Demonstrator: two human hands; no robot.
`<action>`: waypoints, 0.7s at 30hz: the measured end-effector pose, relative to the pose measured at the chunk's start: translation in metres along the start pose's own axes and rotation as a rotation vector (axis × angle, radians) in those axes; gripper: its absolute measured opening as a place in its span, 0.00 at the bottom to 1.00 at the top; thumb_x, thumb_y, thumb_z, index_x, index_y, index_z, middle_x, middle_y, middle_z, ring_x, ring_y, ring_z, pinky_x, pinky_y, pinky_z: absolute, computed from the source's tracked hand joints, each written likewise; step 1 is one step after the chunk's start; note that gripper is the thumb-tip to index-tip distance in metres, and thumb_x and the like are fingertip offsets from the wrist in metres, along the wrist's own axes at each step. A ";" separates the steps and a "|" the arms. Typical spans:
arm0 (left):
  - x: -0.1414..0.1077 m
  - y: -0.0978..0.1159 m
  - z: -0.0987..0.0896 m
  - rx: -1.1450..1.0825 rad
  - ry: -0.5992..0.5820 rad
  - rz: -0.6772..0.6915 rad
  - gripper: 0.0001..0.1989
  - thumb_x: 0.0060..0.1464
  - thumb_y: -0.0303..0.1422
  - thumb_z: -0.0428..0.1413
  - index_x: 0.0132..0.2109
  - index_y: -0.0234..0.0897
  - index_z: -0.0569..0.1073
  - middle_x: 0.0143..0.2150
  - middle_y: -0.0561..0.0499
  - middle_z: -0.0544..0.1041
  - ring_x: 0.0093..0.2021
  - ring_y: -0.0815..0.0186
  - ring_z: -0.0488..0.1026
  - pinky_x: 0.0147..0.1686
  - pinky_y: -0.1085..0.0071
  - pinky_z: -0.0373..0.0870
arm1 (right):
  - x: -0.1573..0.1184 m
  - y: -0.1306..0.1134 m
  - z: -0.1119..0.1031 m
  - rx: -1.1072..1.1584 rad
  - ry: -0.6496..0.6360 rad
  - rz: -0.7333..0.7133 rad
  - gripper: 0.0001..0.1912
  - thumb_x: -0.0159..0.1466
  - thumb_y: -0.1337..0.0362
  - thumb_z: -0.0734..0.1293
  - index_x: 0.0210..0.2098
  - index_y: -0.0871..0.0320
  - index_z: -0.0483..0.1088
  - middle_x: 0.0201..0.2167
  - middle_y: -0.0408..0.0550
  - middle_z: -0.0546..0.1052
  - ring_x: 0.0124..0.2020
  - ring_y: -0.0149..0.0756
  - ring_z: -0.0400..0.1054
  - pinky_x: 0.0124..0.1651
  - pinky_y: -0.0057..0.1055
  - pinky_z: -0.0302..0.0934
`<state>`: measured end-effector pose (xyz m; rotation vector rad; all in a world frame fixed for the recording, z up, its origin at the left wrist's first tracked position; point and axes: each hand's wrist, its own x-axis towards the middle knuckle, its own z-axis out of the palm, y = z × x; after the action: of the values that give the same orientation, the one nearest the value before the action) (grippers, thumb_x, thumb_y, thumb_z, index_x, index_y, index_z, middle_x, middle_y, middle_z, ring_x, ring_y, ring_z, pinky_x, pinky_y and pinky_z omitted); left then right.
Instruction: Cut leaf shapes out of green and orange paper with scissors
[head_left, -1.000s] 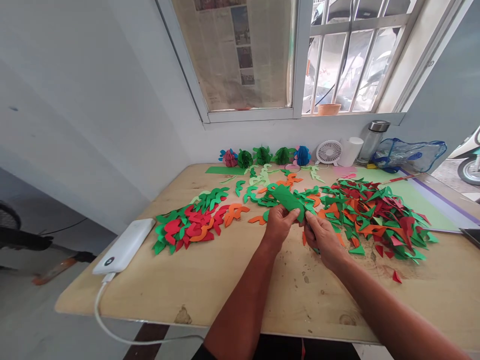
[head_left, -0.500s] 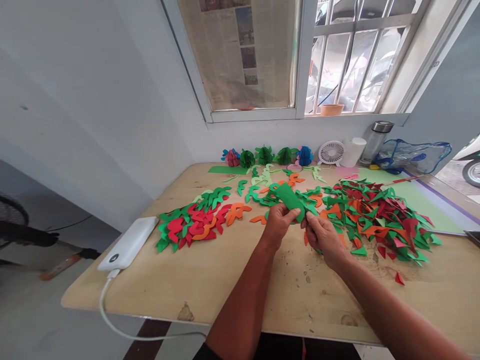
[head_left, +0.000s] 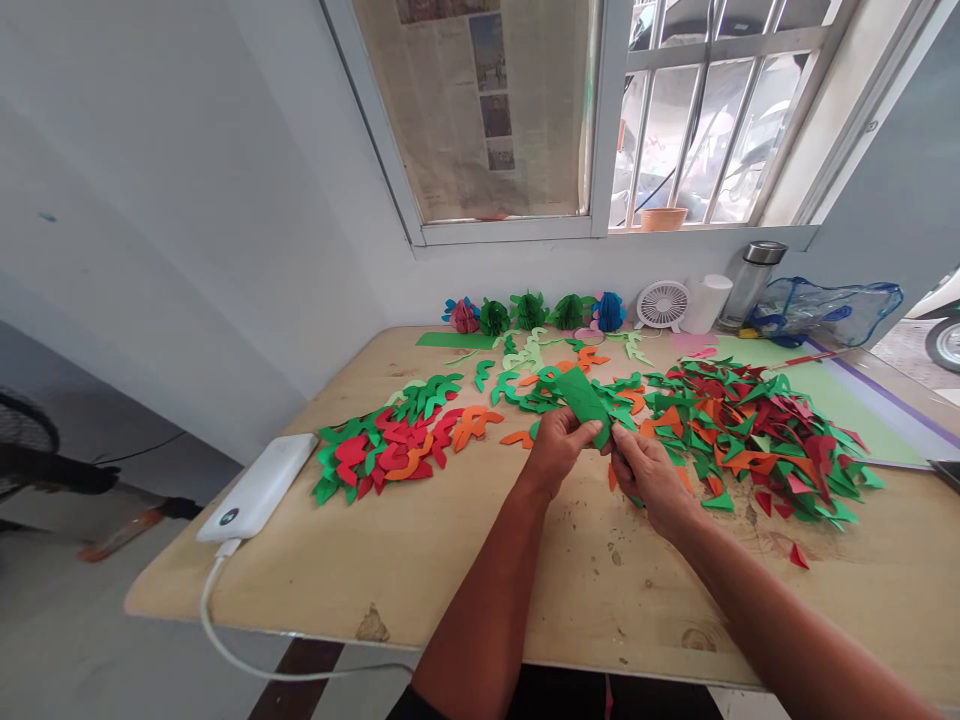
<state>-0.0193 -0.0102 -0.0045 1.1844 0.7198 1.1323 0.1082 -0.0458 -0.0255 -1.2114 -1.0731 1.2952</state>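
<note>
My left hand [head_left: 559,447] is closed around the lower left part of a green paper strip [head_left: 577,395], its thumb lying on top. The strip tilts up and away to the left above the table. My right hand [head_left: 649,472] is closed, with thumb and forefinger pinched at the strip's lower right edge; its other fingers curl underneath, and whatever they may hold is hidden. Beneath and behind the strip lie green and orange cut paper pieces [head_left: 540,398]. Close to the right hand spreads a heap of red, green and orange paper scraps [head_left: 772,440].
Left on the table [head_left: 337,580] are a pile of cut paper shapes [head_left: 390,445] and a white power bank [head_left: 255,490] with a cable. Along the wall stand several paper ornaments [head_left: 531,312], a small fan [head_left: 663,305], a glass bottle [head_left: 752,285] and a clear pouch [head_left: 832,312].
The green paper strip has turned slightly in my hands, showing its face a little differently. Both hands stay in nearly the same place.
</note>
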 end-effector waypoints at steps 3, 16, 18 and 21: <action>0.001 -0.002 -0.001 0.011 0.016 -0.002 0.12 0.45 0.37 0.60 0.24 0.33 0.71 0.21 0.53 0.69 0.25 0.70 0.64 0.32 0.70 0.64 | 0.001 0.001 0.000 -0.004 -0.006 -0.017 0.26 0.57 0.40 0.65 0.25 0.58 0.66 0.10 0.33 0.54 0.11 0.22 0.42 0.14 0.24 0.37; 0.002 -0.002 0.001 -0.025 0.015 -0.015 0.11 0.45 0.36 0.59 0.25 0.33 0.71 0.22 0.52 0.69 0.25 0.70 0.63 0.30 0.71 0.62 | 0.000 -0.001 0.000 -0.009 -0.016 -0.023 0.25 0.57 0.40 0.64 0.24 0.57 0.65 0.10 0.33 0.54 0.11 0.23 0.43 0.14 0.24 0.38; 0.001 -0.001 0.001 -0.009 -0.005 -0.007 0.11 0.46 0.37 0.59 0.24 0.33 0.70 0.21 0.53 0.69 0.25 0.70 0.63 0.31 0.71 0.61 | 0.000 -0.001 0.000 -0.005 -0.010 -0.019 0.26 0.56 0.39 0.64 0.24 0.57 0.65 0.10 0.33 0.54 0.11 0.23 0.43 0.14 0.24 0.38; 0.001 0.000 0.001 0.003 -0.008 -0.008 0.12 0.45 0.38 0.60 0.24 0.33 0.70 0.21 0.52 0.69 0.25 0.70 0.63 0.30 0.71 0.61 | -0.001 0.000 0.000 0.000 -0.003 -0.022 0.26 0.56 0.39 0.64 0.24 0.57 0.65 0.10 0.33 0.55 0.11 0.23 0.43 0.15 0.25 0.38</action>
<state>-0.0177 -0.0100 -0.0041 1.1867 0.7199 1.1192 0.1080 -0.0464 -0.0255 -1.1953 -1.0859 1.2800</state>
